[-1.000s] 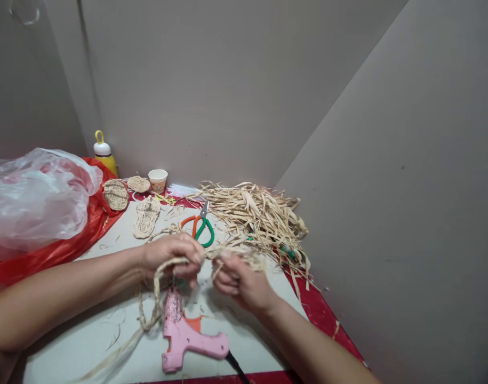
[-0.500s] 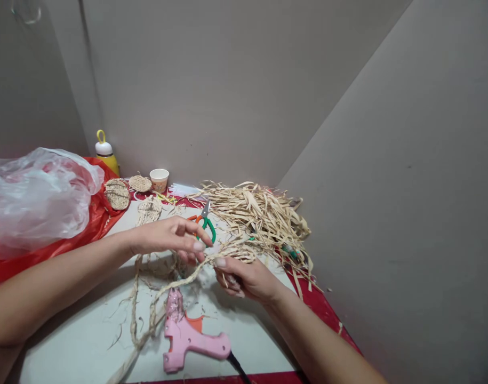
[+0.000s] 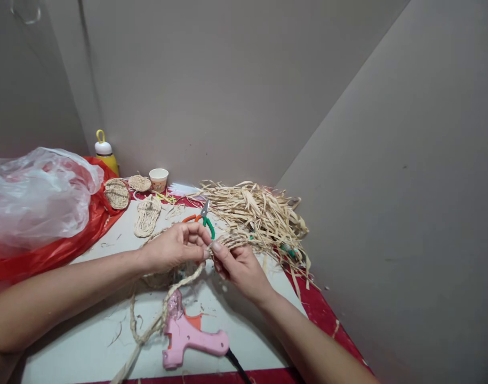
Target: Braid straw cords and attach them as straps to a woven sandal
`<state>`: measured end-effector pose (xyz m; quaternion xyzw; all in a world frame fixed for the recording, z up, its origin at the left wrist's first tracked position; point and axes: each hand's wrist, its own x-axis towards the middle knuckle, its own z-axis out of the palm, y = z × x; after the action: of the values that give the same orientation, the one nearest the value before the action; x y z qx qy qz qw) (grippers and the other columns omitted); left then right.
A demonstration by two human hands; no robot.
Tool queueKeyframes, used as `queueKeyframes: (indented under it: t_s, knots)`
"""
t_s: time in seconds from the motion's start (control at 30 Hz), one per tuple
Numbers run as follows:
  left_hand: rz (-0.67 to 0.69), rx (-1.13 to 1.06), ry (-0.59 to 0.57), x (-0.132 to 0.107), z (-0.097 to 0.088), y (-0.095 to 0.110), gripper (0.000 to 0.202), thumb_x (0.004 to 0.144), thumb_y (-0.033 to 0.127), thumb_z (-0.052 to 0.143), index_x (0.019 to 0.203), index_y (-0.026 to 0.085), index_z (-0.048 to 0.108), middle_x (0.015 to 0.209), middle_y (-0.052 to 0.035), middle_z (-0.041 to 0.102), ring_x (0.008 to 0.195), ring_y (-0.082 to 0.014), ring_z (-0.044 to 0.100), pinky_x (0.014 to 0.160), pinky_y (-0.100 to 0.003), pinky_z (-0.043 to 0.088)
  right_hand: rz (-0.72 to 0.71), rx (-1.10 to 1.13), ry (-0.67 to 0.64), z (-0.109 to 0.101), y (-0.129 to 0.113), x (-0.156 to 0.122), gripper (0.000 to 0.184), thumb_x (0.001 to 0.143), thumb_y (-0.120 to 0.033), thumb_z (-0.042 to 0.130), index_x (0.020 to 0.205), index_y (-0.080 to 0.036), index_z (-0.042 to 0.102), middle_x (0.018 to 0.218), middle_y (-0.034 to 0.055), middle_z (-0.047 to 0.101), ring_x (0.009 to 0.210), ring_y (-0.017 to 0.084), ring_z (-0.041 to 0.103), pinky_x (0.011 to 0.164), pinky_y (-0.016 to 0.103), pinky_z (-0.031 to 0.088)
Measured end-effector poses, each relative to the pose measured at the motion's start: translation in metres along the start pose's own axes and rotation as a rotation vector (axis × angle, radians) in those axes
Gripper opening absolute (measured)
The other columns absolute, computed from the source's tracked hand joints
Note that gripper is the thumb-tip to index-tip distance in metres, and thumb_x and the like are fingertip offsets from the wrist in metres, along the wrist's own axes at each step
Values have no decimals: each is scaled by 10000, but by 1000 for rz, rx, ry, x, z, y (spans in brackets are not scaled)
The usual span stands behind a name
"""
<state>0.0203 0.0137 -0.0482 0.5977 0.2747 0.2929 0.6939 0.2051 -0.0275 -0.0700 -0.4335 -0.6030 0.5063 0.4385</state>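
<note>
My right hand is closed on a coiled piece of braided straw, its thumb pressed on the near end. My left hand meets it there, fingers and thumb pinched on the straw braid where it joins the coil. From my fingertips the braid hangs down to the left and loops over the board, passing above a pink glue gun. Just behind my hands lie scissors with orange and green handles. The coil's far end overlaps the straw pile in view, so its outline is partly unclear.
A heap of dry straw strips lies at the back right. Woven straw soles and round pieces, a paper cup, white glue sticks, a yellow bottle and plastic bags stand left and behind. Grey walls enclose the table.
My left hand has moved down and closed its fingers on the braid beside my right thumb. My right hand has shifted slightly up and left with the coil.
</note>
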Motion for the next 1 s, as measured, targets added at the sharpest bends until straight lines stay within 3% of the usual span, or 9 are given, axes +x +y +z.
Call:
queueKeyframes:
  t_s: [0.27,0.43,0.57,0.73,0.9,1.0]
  knots:
    - [-209,-106,-70,4,0,6,150,517,109,606,659,150,579,453,49,569,406,-74,455,443,-189,283,101,93,-306,-11,3,3,537,843,-518,620,471,-180,428,412,-84,330,385,46,251,404,226,198]
    - [-131,87,-22,2,-1,8,47,535,110,595,570,141,594,427,51,537,407,-69,433,447,-190,314,229,201,-422,-15,4,2,495,783,-465,695,485,-179,423,409,-107,303,352,26,225,360,193,188]
    - [-81,113,42,7,-25,19,37,500,117,558,502,148,579,389,53,500,384,-69,410,408,-179,289,346,311,-526,-24,0,2,427,703,-389,758,521,-180,432,410,-126,304,317,10,187,314,164,176]
    - [-132,138,-25,14,-49,26,79,499,104,558,522,151,618,422,52,510,391,-65,411,410,-173,307,421,435,-625,-32,4,2,347,679,-309,723,507,-169,457,361,-115,338,279,7,196,275,138,177]
    - [-84,198,-79,12,-54,27,88,529,91,543,543,155,603,456,51,499,421,-71,421,434,-182,333,438,501,-675,-34,8,1,353,650,-302,702,467,-178,427,331,-99,350,252,18,221,244,139,209]
    - [-45,303,-144,8,-56,32,132,595,98,559,669,160,648,577,34,573,531,-88,499,522,-190,400,427,488,-657,-34,6,3,326,669,-290,671,471,-176,439,334,-95,363,247,25,234,243,147,235]
